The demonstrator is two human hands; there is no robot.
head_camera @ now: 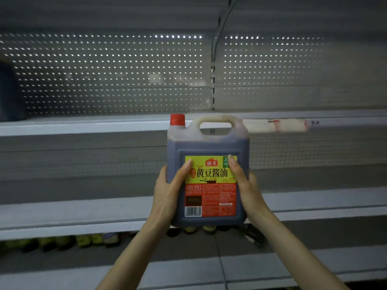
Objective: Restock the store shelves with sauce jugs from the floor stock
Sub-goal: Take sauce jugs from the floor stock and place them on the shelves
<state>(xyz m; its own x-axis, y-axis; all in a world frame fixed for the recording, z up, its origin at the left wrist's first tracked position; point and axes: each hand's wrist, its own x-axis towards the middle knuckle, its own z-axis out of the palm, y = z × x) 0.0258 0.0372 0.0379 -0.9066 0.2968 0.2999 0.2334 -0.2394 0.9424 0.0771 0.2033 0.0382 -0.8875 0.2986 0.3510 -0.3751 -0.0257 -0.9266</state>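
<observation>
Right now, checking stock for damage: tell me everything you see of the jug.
The jug is clear plastic, nearly full of dark sauce, with a red cap and a moulded grip on top. Its yellow and red label faces the camera. It is upright, in the air before grey shelves; the left hand and right hand hold its sides, thumbs on the label.

A shop aisle — long grey metal shelves (83,127) run across the view, backed by perforated panels (104,76) with a slotted upright (213,88) between them. A paper label strip (274,124) sits on one shelf edge. The sauce jug (207,147) bears a printed retail label with a barcode (193,211), and small bottles (88,240) line a lower shelf.
</observation>
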